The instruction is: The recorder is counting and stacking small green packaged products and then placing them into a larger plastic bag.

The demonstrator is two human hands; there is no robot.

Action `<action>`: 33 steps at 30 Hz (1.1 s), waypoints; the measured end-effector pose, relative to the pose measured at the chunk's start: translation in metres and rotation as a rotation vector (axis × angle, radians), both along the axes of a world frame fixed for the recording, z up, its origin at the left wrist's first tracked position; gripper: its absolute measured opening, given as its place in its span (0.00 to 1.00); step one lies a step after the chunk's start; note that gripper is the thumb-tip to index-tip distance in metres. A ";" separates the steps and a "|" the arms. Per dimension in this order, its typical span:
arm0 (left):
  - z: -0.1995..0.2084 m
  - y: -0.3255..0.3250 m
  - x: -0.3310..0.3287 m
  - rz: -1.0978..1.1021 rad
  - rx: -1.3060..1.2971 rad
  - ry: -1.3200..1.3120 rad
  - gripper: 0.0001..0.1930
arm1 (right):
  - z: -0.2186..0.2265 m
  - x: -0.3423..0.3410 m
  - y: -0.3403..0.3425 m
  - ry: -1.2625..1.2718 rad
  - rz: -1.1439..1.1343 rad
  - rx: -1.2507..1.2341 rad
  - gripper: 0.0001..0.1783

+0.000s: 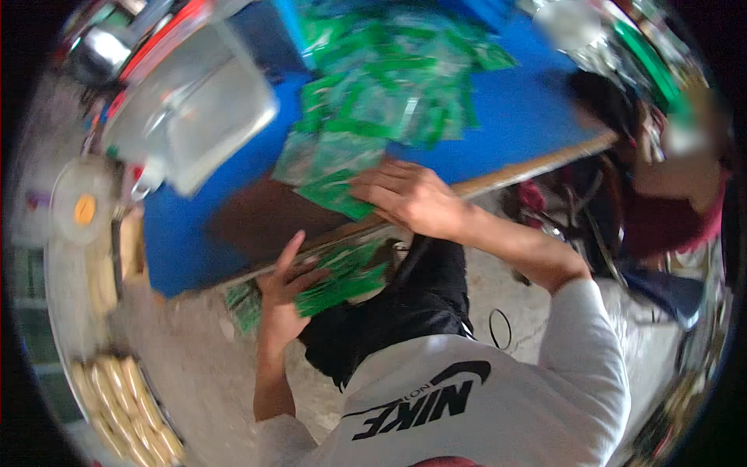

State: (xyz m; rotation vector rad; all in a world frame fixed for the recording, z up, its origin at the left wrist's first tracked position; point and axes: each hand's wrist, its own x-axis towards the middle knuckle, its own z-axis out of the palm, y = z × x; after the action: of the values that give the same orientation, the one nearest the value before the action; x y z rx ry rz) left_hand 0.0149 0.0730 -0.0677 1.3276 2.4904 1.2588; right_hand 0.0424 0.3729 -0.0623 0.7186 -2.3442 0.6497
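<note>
Flat clear packets with green borders (389,86) lie in a loose, overlapping heap on the blue tabletop. At the table's near edge my right hand (408,198) has its fingers bent over a green-edged packet (334,191), its thumb hidden. My left hand (284,300) is lower, just off the edge, thumb raised and fingers apart. Beside its fingers, below tabletop level, more green packets (346,276) show; what supports them is hidden.
A translucent plastic bin (202,109) stands on the table's left part. Beyond the left edge is a round lid-like thing (82,202) with an orange patch. Bundled pale packs (128,409) lie at lower left. Another person (677,202) sits at the right.
</note>
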 end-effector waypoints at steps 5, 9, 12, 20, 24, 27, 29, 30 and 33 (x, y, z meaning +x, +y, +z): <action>0.018 -0.012 0.014 -0.011 -0.092 0.076 0.14 | 0.035 0.015 -0.028 -0.712 0.425 -0.089 0.13; -0.018 -0.042 0.030 0.032 -0.098 -0.408 0.17 | 0.004 -0.003 -0.028 -1.141 0.360 -0.753 0.28; -0.057 -0.037 0.046 0.335 0.621 -0.826 0.27 | -0.015 -0.029 -0.032 -0.359 -0.289 -0.094 0.30; -0.066 -0.020 0.060 0.599 1.072 -1.235 0.33 | -0.058 -0.022 -0.058 -0.263 0.037 0.123 0.24; -0.082 -0.015 0.054 0.478 1.043 -1.388 0.31 | -0.041 -0.030 -0.064 -0.553 0.389 -0.083 0.20; -0.085 -0.015 0.052 0.430 1.066 -1.423 0.30 | -0.036 -0.031 -0.059 -0.139 -0.487 0.132 0.25; -0.086 -0.015 0.051 0.395 1.095 -1.435 0.30 | -0.050 -0.024 -0.054 -0.132 -0.382 0.147 0.23; -0.085 -0.013 0.051 0.369 1.115 -1.397 0.29 | -0.051 -0.019 -0.055 -0.130 -0.278 0.161 0.22; -0.087 -0.014 0.048 0.346 1.096 -1.397 0.31 | -0.039 -0.020 -0.063 -0.538 0.082 -0.038 0.19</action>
State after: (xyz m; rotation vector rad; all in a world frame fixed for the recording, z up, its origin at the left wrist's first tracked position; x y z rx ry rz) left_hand 0.0630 0.0593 -0.1546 -0.2486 0.9669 2.4641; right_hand 0.0225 0.3100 -0.1010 0.6883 -2.7850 1.0244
